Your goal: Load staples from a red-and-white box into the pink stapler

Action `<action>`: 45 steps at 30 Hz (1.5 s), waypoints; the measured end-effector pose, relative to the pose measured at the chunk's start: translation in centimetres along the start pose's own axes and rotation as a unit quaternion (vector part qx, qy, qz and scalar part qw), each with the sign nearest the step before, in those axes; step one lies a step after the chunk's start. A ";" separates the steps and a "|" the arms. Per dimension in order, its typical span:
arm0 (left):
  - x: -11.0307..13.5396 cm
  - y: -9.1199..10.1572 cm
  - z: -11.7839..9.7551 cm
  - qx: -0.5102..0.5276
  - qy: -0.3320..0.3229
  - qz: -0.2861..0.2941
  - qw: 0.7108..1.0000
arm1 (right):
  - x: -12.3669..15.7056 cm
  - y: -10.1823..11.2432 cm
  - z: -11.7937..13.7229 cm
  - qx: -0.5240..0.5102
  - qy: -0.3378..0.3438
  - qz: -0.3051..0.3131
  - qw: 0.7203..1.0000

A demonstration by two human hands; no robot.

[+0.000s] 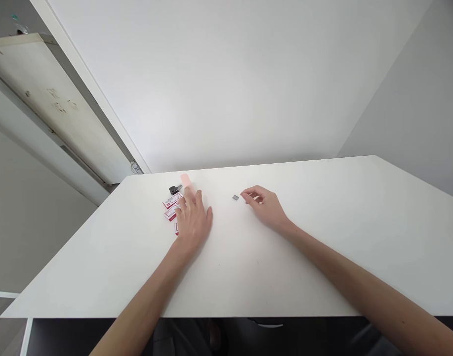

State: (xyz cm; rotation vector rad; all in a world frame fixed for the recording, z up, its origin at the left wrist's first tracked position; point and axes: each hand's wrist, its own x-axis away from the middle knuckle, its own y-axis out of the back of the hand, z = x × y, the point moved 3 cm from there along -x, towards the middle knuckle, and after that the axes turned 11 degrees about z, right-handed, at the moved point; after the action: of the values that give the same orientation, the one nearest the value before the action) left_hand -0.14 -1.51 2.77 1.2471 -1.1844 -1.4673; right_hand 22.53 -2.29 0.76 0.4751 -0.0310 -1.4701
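Observation:
My left hand (192,217) lies on the left part of the table with its fingers spread. Partly beneath it are several small white and dark-red boxes (172,200), some covered by the fingers. A pale pink see-through strip (185,180) sticks out past its fingertips. Just beyond the boxes sits a small black item (173,190) with a grey end. My right hand (263,201) has thumb and forefinger pinched together; anything between them is too small to make out. A tiny flat grey piece (235,197) lies just left of those fingertips, apart from them.
The white table (315,198) meets a white wall (241,89) at its back edge. At left, a stained pale panel (59,99) leans beyond the wall's edge. Below the table's front edge, my legs show dimly.

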 end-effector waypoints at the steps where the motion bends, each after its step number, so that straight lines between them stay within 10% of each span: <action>1: 0.0 0.1 0.0 0.004 -0.005 -0.005 1.000 | 0.0 -0.1 -0.2 0.026 0.012 0.007 1.000; 11: -0.6 0.5 1.2 0.112 -0.028 -0.073 0.991 | 0.6 -1.4 -1.0 0.278 0.070 0.191 0.939; 23: 0.8 1.3 -2.5 0.365 -0.250 0.011 0.897 | 0.5 -1.3 0.3 0.236 0.159 0.164 0.945; 28: -0.3 2.2 -0.5 0.260 -0.269 -0.052 0.926 | 0.4 -1.0 0.4 0.239 0.145 0.153 0.948; 34: -1.0 2.1 2.1 0.205 -0.324 0.055 0.922 | 0.5 -0.8 0.5 0.237 0.131 0.156 0.950; 45: -0.8 0.4 1.0 0.183 -0.257 0.047 0.948 | 0.2 -0.9 0.2 0.219 0.118 0.158 0.956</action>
State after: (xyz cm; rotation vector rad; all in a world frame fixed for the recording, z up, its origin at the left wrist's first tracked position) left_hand -1.05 -0.72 3.39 1.0465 -1.9089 -1.5989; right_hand 21.66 -2.58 0.60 0.9599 -0.2367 -1.0800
